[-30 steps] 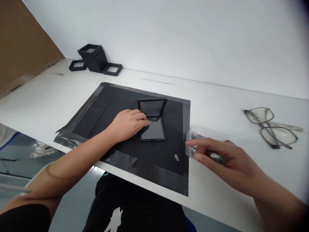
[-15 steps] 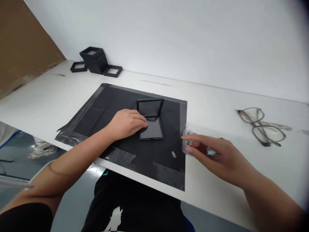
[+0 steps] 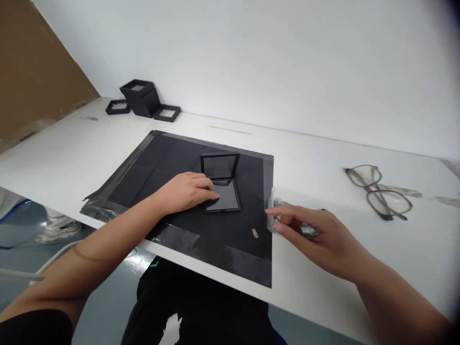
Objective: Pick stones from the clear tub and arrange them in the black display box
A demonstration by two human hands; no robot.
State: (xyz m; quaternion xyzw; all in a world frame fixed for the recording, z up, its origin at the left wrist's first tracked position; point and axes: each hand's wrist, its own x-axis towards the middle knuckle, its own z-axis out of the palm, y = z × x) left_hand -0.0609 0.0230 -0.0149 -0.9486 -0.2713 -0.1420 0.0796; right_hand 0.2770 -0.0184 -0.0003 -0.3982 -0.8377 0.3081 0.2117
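Note:
A hinged black case [image 3: 224, 197] lies on the black mat, its lid [image 3: 220, 166] tilted up and a smooth dark grey panel inside its base. My left hand [image 3: 189, 192] grips the case's left side, thumb over the panel and fingers curled near the hinge. My right hand [image 3: 316, 232] hovers at a clear plastic box [image 3: 270, 221], thumb and index finger apart with nothing visible between them. Small coloured bits show in the box, mostly hidden behind this hand. A small, pale, shiny oblong piece [image 3: 255, 233] rests on the mat.
The black mat [image 3: 172, 158] is taped to the white table [image 3: 309, 167]. Glasses [image 3: 377, 191] lie at the right. Several black boxes and frames [image 3: 142, 99] stand at the back left by the wall. A brown panel [image 3: 39, 72] borders the far left.
The view has shifted slightly. My left thumb has spread away from the fingers, over the panel. My right hand stays at the clear box with little change.

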